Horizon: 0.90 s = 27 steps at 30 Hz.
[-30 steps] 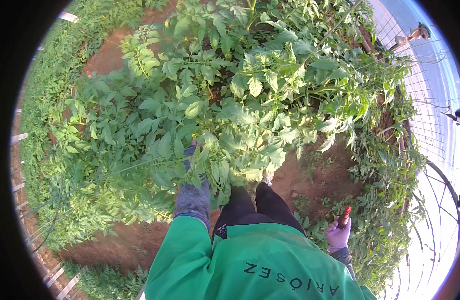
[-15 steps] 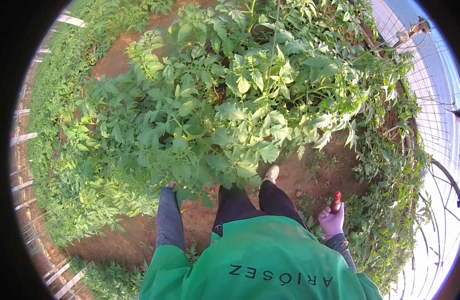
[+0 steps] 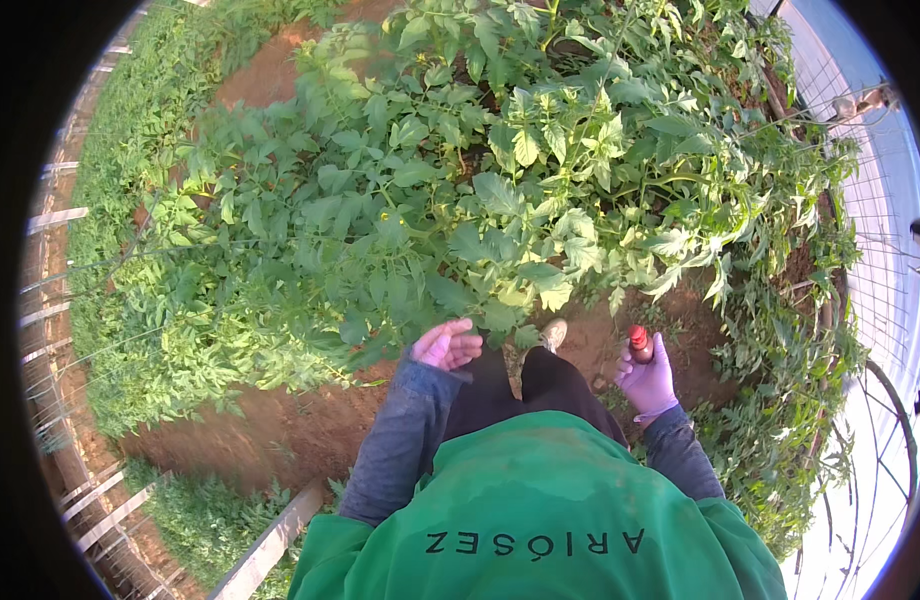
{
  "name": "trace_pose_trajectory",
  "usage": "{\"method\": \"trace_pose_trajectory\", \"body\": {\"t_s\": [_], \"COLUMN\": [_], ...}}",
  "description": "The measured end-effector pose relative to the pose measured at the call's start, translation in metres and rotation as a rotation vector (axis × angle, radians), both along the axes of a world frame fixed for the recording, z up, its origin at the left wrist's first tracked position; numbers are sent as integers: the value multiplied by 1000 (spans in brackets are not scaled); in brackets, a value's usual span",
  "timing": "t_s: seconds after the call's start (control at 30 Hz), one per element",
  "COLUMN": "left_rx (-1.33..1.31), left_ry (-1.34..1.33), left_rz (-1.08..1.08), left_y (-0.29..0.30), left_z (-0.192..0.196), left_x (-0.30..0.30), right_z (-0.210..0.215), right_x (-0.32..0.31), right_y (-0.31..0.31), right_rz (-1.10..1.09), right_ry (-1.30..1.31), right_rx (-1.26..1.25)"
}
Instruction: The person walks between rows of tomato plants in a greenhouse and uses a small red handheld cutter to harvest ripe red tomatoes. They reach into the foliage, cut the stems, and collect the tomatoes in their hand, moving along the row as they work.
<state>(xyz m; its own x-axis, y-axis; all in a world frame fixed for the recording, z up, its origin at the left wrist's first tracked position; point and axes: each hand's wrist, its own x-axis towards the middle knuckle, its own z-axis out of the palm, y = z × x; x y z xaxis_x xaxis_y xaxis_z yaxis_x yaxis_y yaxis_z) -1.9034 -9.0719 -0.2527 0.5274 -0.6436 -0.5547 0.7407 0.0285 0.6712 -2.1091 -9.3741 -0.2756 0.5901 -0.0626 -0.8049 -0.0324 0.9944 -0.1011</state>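
My left hand is raised in front of me at the lower edge of the tomato plants. Its fingers are loosely bent and apart, and nothing shows in them. My right hand, which looks lilac as if gloved, is closed around a short brown object with a red end. The red end points up and away from me. The hand hides the lower part of the object, so I cannot tell its kind. Bare soil and leaves lie beneath this hand.
Dense tomato foliage spreads ahead and to the left, with thin strings across it. Reddish soil runs between rows. Wire mesh and pale sheeting bound the right side. A wooden slat stands at lower left.
My left hand has come out from the leaves and moved right, toward my body's middle. My right hand has risen and shifted slightly left, still gripping the red-ended object. The view has shifted somewhat.
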Motion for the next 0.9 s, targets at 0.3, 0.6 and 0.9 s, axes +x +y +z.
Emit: {"method": "trace_pose_trajectory", "body": {"t_s": [0.3, 0.6, 0.9], "left_rx": [273, 519, 445], "left_ry": [93, 309, 376], "left_rz": [1050, 943, 737], "left_y": [-79, 17, 29], "left_z": [-22, -60, -80], "left_x": [139, 123, 183], "right_z": [30, 22, 26], "right_x": [89, 164, 278], "right_y": [49, 86, 130], "right_rz": [68, 15, 437], "right_ry": [-184, -164, -247], "right_rx": [-69, -199, -941]}}
